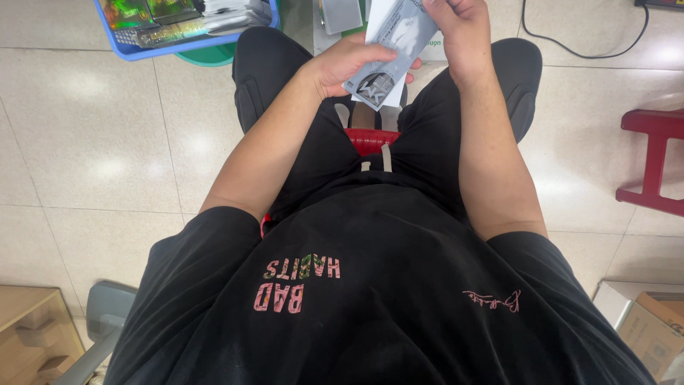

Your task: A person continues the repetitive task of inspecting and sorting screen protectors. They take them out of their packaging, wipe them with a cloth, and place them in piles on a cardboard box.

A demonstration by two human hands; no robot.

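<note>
I see the grey packet (pixel 390 50) over my lap, long axis slanting from lower left to upper right. My left hand (pixel 349 65) curls closed around its lower end; my right hand (pixel 463 32) pinches the upper edge. A blue tray (pixel 185 44) sits left, floor open right.

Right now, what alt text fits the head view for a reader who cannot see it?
A seated person in black clothes holds a flat grey packet in both hands, left hand beneath, right hand on top. A blue basket and red stool stand on the tiled floor.
</note>
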